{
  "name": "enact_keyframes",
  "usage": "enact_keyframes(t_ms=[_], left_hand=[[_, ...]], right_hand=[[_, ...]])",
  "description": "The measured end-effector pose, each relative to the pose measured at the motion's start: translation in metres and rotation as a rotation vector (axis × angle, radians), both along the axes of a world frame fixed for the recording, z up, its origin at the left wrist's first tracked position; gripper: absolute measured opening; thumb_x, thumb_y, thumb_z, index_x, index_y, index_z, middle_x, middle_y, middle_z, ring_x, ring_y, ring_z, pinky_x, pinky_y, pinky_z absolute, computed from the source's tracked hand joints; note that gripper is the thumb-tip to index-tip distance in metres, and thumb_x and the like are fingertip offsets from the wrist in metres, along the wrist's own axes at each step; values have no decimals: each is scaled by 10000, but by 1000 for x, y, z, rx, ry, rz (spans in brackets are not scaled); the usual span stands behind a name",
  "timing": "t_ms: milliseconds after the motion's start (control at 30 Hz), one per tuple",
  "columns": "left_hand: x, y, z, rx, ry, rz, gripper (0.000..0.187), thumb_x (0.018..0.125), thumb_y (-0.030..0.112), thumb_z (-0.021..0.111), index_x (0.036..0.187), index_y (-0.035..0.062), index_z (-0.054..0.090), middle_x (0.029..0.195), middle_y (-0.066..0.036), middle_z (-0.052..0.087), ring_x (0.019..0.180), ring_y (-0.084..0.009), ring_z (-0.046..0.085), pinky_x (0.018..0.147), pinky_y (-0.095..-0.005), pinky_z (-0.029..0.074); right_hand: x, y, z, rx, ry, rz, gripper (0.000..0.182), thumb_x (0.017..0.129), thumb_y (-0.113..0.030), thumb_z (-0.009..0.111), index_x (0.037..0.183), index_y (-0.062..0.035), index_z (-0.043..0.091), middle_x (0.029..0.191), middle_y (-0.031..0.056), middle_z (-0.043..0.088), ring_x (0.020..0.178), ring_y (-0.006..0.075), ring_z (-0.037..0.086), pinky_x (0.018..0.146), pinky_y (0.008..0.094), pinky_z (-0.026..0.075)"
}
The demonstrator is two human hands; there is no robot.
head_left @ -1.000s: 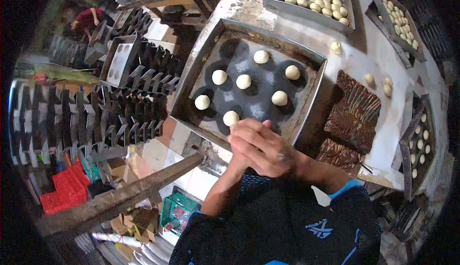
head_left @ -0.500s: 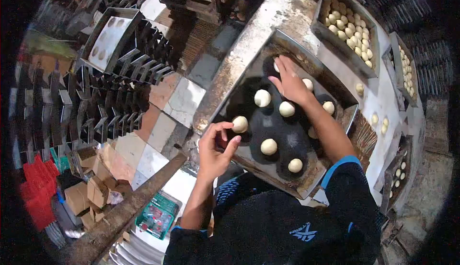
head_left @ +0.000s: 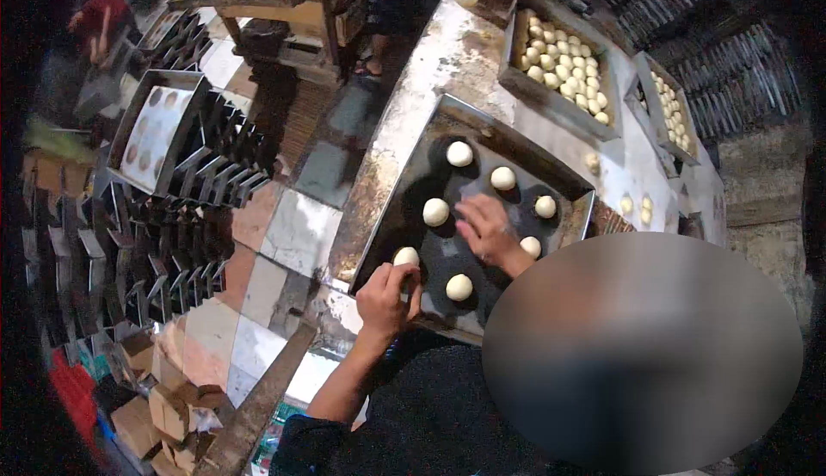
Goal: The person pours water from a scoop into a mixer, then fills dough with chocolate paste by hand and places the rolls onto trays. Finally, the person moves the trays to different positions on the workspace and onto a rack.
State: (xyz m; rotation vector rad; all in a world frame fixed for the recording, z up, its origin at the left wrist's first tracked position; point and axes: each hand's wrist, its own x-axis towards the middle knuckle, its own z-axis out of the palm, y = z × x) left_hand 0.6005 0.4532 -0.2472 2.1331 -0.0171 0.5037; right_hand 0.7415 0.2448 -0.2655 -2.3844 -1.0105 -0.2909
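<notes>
A dark rectangular metal baking tray (head_left: pixel 391 209) holds several pale dough balls, spaced apart. My left hand (head_left: pixel 385 297) is at the tray's near left side, its fingers bent and drawn together just beside a dough ball (head_left: pixel 406 257). Whatever may be between those fingers is hidden. Over the middle of the tray my right hand (head_left: pixel 489 233) is slightly blurred, palm down with fingers extended and thumb apart. It hides the tray surface beneath it. Nearby are one dough ball (head_left: pixel 435 212) to its left and another dough ball (head_left: pixel 502 178) beyond it.
Beyond the tray on the worktop (head_left: pixel 413 89) stands a deep tray (head_left: pixel 508 76) packed with dough balls, with another filled tray (head_left: pixel 647 102) to its right. Loose dough pieces (head_left: pixel 626 204) lie nearby. Stacked trays (head_left: pixel 159 136) and cardboard boxes (head_left: pixel 168 411) are at left. A blurred oval covers the lower right.
My right hand has come back from the far dough ball to the tray's middle, uncovering that ball. My left fingers have closed from a spread pose. The whole view has shifted.
</notes>
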Motion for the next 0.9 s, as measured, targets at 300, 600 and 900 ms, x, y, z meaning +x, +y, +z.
enact_keyframes(t_ms=[300,600,900], left_hand=[[1,0,-7,204,75,4,139,757,120,675,866,132,590,727,-65,500,639,-249,554,525,-371,438],[-8,-8,-23,319,256,90,212,748,178,656,946,154,583,812,-59,536,750,-225,588,594,-356,496],[-6,-5,-21,295,180,98,192,783,195,646,930,122,546,783,-57,505,704,-224,594,551,-355,494]], right_hand=[[7,16,-46,79,-54,-260,150,686,-66,616,809,-18,545,839,171,550,836,365,527,763,460,445],[19,18,-58,95,-85,-264,81,743,-55,587,786,-21,527,828,189,511,823,389,500,785,496,409],[16,-9,-73,51,-105,-311,133,727,-53,570,782,10,467,818,197,472,814,388,460,738,489,378]])
